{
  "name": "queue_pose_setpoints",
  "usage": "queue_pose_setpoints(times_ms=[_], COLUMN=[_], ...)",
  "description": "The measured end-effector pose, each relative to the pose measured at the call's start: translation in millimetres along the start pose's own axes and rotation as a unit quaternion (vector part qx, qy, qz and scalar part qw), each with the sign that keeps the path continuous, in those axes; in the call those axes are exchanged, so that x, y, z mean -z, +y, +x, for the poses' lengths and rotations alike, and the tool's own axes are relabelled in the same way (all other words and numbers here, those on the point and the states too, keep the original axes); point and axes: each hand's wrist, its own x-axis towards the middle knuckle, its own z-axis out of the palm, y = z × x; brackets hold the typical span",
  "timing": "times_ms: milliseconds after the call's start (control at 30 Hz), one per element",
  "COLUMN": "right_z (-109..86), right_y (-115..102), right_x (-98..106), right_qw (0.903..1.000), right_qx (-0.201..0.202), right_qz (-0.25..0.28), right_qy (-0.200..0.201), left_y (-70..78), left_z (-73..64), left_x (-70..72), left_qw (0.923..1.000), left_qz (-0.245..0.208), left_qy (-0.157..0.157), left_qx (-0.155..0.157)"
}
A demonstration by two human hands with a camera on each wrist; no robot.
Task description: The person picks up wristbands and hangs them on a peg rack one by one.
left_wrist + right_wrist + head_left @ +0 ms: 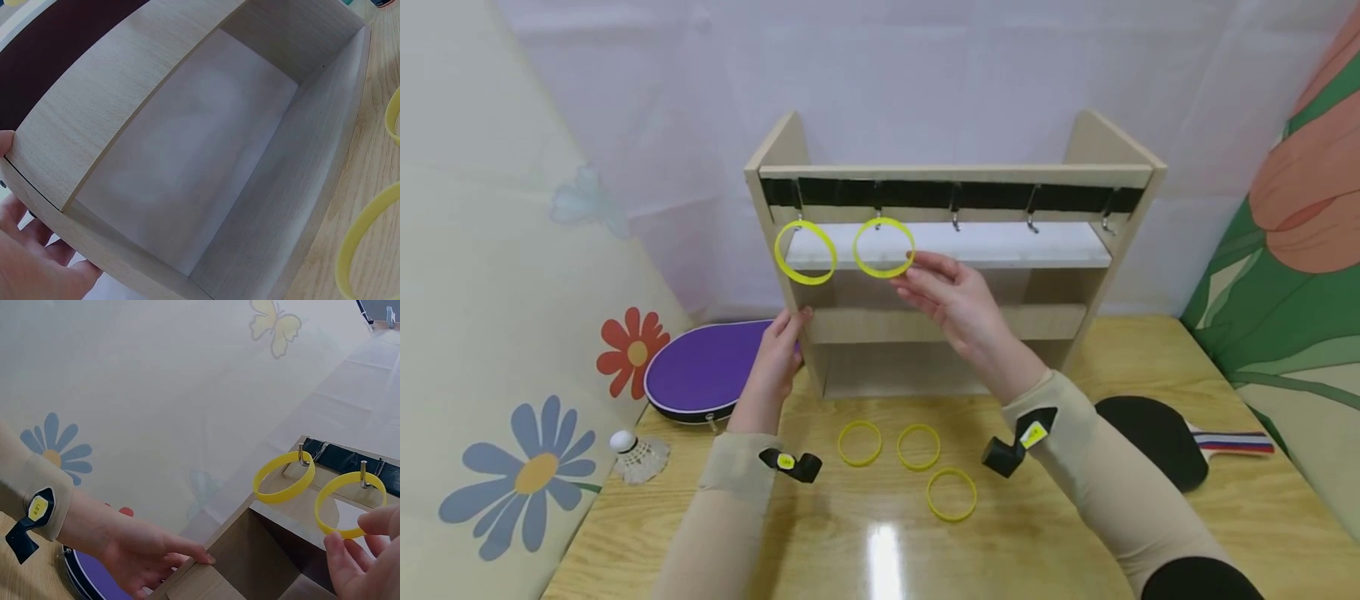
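Observation:
My right hand pinches the lower right of a yellow silicone wristband between thumb and fingers. The band's top is at the second hook from the left, and in the right wrist view the hook passes inside its loop. Another yellow wristband hangs on the leftmost hook. My left hand grips the left side panel of the wooden shelf rack, thumb on its front edge and fingers on the outer side. Three more yellow wristbands, one nearest the front, lie on the table before the rack.
Three further hooks, one in the middle, line the black strip. Left of the rack lies a purple paddle case, with a shuttlecock nearer me. A black table tennis paddle rests right, partly behind my right sleeve.

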Motion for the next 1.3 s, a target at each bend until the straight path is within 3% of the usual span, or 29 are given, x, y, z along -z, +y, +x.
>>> queue_pose_setpoints(times_ms=[300, 500, 833, 1300], right_z=[-1.4, -5.1, -14.5, -31.3], right_y=[7, 13, 35, 65], right_x=[3, 13, 40, 82], right_qw=[0.9998, 0.9974, 0.9880, 0.9663], right_qx=[-0.003, -0.025, -0.059, -0.089], right_qz=[-0.018, -0.067, -0.142, -0.239], right_qy=[-0.012, -0.012, -0.016, -0.036], left_y=[-0.4, -0.5, 0.0, 0.0], left_z=[1.1, 0.4, -0.9, 0.1], left_x=[0.1, -0.4, 0.1, -0.6], left_qw=[1.0000, 1.0000, 0.9999, 1.0000], left_qz=[-0.003, 0.000, 0.000, -0.002], left_qy=[-0.003, 0.000, -0.003, -0.001], left_qx=[-0.004, -0.003, -0.010, -0.005])
